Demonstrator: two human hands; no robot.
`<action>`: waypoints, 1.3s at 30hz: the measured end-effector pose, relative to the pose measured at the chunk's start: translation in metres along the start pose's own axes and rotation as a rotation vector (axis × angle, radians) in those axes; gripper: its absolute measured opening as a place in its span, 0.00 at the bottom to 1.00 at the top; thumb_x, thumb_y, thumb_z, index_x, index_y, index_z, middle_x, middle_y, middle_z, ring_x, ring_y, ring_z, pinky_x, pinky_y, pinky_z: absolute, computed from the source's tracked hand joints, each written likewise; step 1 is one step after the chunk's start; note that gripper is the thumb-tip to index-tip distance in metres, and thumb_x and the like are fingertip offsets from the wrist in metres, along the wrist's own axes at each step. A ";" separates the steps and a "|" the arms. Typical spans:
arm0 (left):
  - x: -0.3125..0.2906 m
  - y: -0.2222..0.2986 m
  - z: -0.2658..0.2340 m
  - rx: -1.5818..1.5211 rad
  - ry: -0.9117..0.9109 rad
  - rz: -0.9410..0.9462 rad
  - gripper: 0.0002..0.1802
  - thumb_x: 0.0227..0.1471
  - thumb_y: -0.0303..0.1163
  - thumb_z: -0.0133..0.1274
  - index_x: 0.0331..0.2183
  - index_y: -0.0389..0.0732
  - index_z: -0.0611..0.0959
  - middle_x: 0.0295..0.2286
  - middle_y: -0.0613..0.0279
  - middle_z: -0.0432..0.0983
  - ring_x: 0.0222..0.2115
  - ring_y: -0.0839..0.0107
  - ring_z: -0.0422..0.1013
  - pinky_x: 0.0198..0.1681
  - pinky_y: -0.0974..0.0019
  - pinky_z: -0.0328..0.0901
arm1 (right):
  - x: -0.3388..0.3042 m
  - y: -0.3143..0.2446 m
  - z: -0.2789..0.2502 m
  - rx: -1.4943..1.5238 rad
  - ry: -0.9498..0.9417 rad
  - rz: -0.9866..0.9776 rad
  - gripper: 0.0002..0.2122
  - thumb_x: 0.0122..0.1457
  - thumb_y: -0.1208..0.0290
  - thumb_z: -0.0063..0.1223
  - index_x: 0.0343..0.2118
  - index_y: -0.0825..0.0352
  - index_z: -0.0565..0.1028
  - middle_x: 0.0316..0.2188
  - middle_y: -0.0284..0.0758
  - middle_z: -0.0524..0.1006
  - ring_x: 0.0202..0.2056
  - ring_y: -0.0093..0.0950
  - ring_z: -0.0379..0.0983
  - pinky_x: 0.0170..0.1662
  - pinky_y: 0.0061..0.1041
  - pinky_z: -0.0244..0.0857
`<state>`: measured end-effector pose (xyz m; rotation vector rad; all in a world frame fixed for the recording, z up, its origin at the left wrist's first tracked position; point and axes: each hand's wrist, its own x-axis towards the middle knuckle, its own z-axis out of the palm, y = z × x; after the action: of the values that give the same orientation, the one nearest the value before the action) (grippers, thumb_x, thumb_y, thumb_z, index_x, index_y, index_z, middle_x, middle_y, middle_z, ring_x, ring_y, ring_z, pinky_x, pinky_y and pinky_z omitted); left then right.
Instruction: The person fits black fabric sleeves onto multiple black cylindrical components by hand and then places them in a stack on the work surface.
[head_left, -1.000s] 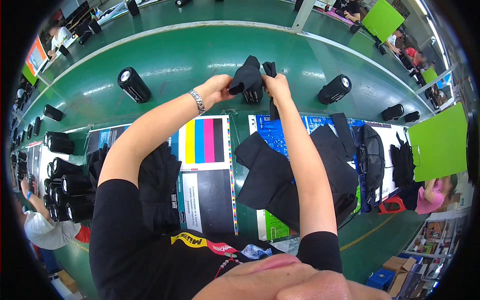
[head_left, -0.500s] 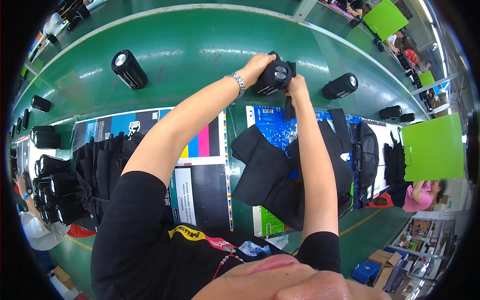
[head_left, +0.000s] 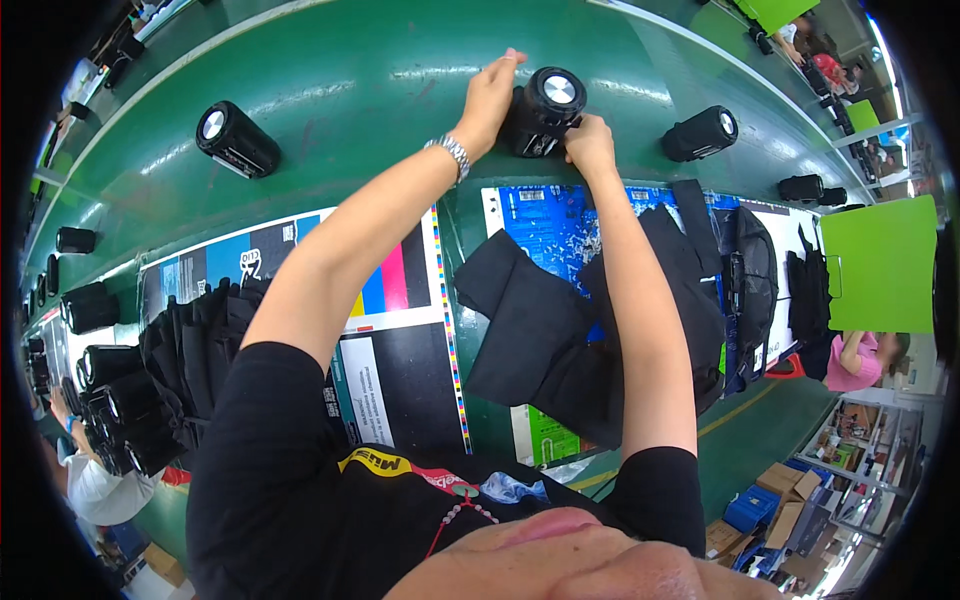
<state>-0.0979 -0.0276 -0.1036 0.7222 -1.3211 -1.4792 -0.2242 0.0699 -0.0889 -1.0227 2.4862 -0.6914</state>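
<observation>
A black cylindrical speaker (head_left: 540, 125) with a silver end disc stands on the green bench between my hands. My left hand (head_left: 488, 108), with a metal-band watch at its wrist, is open beside the speaker's left side, fingers stretched out and pointing away. My right hand (head_left: 590, 145) is closed against the speaker's right side. A dark bit shows just below it, but what the fingers hold is hidden. Nearer to me, black cloth pieces (head_left: 525, 325) lie over a blue printed sheet (head_left: 555, 220), partly under my right forearm.
Single speakers lie to the left (head_left: 237, 140) and right (head_left: 700, 135) on the bench. A pile of black cloth bags (head_left: 205, 340) and clustered speakers (head_left: 125, 405) sit at left. A green panel (head_left: 880, 265) rises at right. A person in pink (head_left: 855, 362) sits beyond.
My left hand has come off the speaker and opened out to its left. The dark cloth around the speaker's top no longer shows, and its silver end is fully visible. My right hand stays close.
</observation>
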 end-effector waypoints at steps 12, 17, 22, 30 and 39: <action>-0.015 0.090 -0.024 -1.010 -0.281 -0.285 0.35 0.59 0.57 0.24 0.40 0.38 0.76 0.38 0.43 0.75 0.42 0.53 0.71 0.48 0.53 0.65 | -0.115 -0.074 -0.027 1.486 -0.367 -0.112 0.24 0.54 0.52 0.57 0.43 0.68 0.69 0.27 0.28 0.71 0.21 0.19 0.64 0.15 0.13 0.43; -0.015 0.104 -0.068 -0.286 0.122 -0.437 0.27 0.62 0.49 0.32 0.49 0.40 0.71 0.43 0.57 0.74 0.43 0.66 0.68 0.52 0.62 0.57 | -0.107 -0.084 -0.049 1.009 0.216 -0.466 0.22 0.42 0.67 0.70 0.38 0.70 0.73 0.32 0.33 0.74 0.33 0.25 0.72 0.32 0.21 0.66; -0.015 0.138 -0.069 0.110 -0.144 -0.015 0.21 0.58 0.44 0.46 0.45 0.39 0.77 0.37 0.63 0.76 0.35 0.76 0.68 0.42 0.72 0.61 | -0.088 -0.078 -0.015 0.372 0.558 -0.782 0.31 0.31 0.63 0.73 0.41 0.70 0.72 0.39 0.42 0.72 0.42 0.39 0.70 0.45 0.34 0.65; 0.006 0.117 -0.051 0.558 -0.518 -0.111 0.19 0.51 0.45 0.56 0.36 0.38 0.82 0.25 0.67 0.73 0.25 0.81 0.64 0.28 0.75 0.61 | -0.097 -0.068 -0.008 0.383 0.461 -0.604 0.28 0.40 0.56 0.70 0.39 0.70 0.72 0.38 0.42 0.72 0.42 0.38 0.70 0.45 0.33 0.64; 0.005 0.119 -0.027 0.894 -0.401 0.866 0.14 0.47 0.36 0.57 0.23 0.32 0.80 0.19 0.59 0.69 0.18 0.67 0.66 0.22 0.66 0.59 | -0.074 -0.053 -0.015 0.613 0.168 -0.409 0.36 0.33 0.48 0.71 0.36 0.76 0.70 0.33 0.45 0.77 0.37 0.34 0.76 0.40 0.28 0.68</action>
<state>-0.0421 -0.0334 0.0054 0.2717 -2.2585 -0.2881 -0.1533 0.0955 -0.0363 -1.2540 1.9693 -1.5956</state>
